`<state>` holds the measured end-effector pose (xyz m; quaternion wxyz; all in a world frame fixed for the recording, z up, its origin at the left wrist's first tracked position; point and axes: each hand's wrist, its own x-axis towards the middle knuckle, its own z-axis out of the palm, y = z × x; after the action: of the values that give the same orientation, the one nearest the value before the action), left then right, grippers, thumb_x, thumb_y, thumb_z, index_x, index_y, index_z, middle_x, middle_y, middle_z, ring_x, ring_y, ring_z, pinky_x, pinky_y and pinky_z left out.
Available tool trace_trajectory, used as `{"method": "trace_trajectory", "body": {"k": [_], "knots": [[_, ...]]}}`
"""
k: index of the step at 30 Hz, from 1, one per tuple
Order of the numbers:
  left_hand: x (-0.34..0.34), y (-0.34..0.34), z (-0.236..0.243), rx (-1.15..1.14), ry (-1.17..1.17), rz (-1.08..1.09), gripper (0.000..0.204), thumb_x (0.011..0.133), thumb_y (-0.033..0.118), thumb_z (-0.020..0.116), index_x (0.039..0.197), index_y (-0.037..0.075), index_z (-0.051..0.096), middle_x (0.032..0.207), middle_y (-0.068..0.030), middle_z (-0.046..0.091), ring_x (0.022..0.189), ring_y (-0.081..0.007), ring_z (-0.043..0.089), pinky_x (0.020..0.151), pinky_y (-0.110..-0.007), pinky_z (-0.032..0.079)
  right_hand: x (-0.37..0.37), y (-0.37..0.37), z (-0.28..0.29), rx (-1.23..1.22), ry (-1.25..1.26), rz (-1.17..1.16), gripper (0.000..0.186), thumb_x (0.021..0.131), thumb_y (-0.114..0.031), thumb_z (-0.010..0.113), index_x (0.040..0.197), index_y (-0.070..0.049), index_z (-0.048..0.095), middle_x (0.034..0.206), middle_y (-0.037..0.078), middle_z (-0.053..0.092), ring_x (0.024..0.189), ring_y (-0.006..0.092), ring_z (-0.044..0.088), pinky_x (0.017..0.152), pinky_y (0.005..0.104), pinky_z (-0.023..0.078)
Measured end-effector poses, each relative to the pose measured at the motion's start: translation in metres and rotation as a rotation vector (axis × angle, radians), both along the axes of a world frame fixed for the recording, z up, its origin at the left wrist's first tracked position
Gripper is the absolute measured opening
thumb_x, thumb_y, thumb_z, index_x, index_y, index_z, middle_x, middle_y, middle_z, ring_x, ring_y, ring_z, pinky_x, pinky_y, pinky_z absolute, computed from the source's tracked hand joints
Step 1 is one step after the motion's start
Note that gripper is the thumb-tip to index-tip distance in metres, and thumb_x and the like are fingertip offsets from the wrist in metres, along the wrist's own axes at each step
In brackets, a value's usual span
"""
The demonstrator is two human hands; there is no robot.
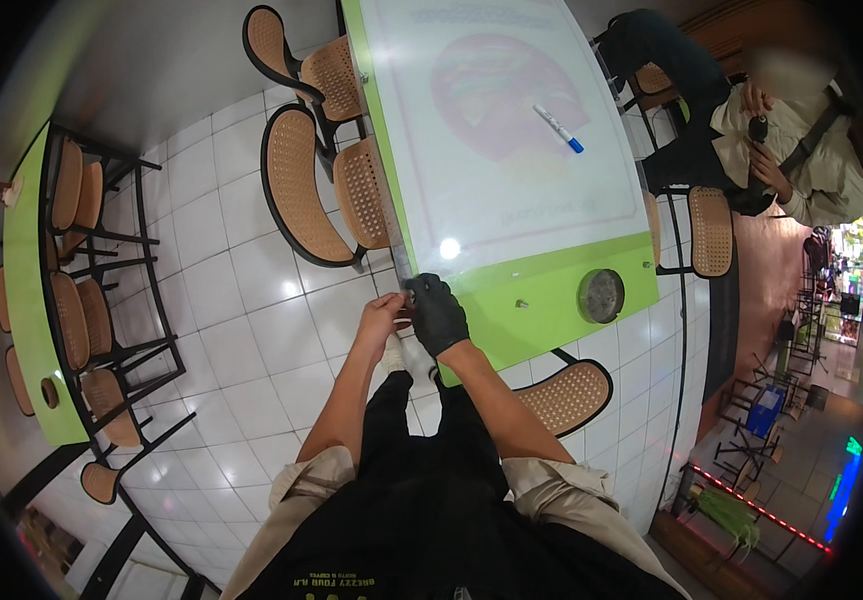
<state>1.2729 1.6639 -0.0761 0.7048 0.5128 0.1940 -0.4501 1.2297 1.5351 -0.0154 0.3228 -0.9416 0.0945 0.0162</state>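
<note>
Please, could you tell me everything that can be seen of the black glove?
The black glove covers the right hand up to the wrist, where the bare forearm begins. It looks matte and close-fitting, perhaps rubbery. It points away from the wearer, fingers bent, at the left edge of the green table, toward its near end. The bare left hand has its fingertips right beside it; whether they touch, or whether the glove holds something, I cannot tell.
</note>
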Motion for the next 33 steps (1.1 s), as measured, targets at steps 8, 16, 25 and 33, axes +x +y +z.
{"method": "trace_trajectory", "body": {"k": [8, 16, 25, 33], "knots": [[0.000, 0.005, -0.002, -0.026, 0.000, 0.004, 0.020, 0.095, 0.024, 0.059, 0.094, 0.005, 0.065, 0.087, -0.0041, 0.066, 0.078, -0.0147, 0.061, 0.071, -0.029, 0.049, 0.001, -0.004, -0.003, -0.029, 0.109, 0.071, 0.026, 0.083, -0.017, 0.061, 0.106, -0.007, 0.057, 0.100, 0.016, 0.059, 0.092, 0.0347, 0.060, 0.075, 0.0463, 0.049], [0.000, -0.003, -0.003, -0.012, -0.029, -0.035, 0.023, 0.096, 0.023, 0.054, 0.098, 0.003, 0.064, 0.090, -0.0065, 0.065, 0.081, -0.0167, 0.061, 0.073, -0.032, 0.050, -0.012, -0.009, -0.054, 0.043, -0.104, -0.005, 0.020, 0.083, -0.016, 0.058, 0.100, -0.006, 0.060, 0.095, 0.015, 0.060, 0.086, 0.0355, 0.060, 0.071, 0.0461, 0.049], [0.006, 0.000, 0.003, -0.015, 0.049, -0.050, 0.021, 0.096, 0.020, 0.051, 0.103, 0.004, 0.063, 0.094, -0.0059, 0.065, 0.087, -0.0171, 0.060, 0.081, -0.034, 0.049, 0.002, -0.005, -0.004, 0.010, 0.159, -0.011, 0.023, 0.078, -0.015, 0.064, 0.100, -0.007, 0.060, 0.095, 0.015, 0.060, 0.087, 0.0332, 0.062, 0.071, 0.0461, 0.049], [0.008, 0.004, 0.008, -0.018, 0.047, -0.079, 0.020, 0.096, 0.020, 0.050, 0.101, 0.005, 0.062, 0.095, -0.0055, 0.065, 0.087, -0.0168, 0.061, 0.080, -0.034, 0.049, 0.001, 0.000, -0.002, -0.009, 0.162, -0.064, 0.017, 0.081, -0.015, 0.061, 0.097, -0.009, 0.060, 0.093, 0.015, 0.060, 0.087, 0.0330, 0.062, 0.073, 0.0447, 0.050]]}}
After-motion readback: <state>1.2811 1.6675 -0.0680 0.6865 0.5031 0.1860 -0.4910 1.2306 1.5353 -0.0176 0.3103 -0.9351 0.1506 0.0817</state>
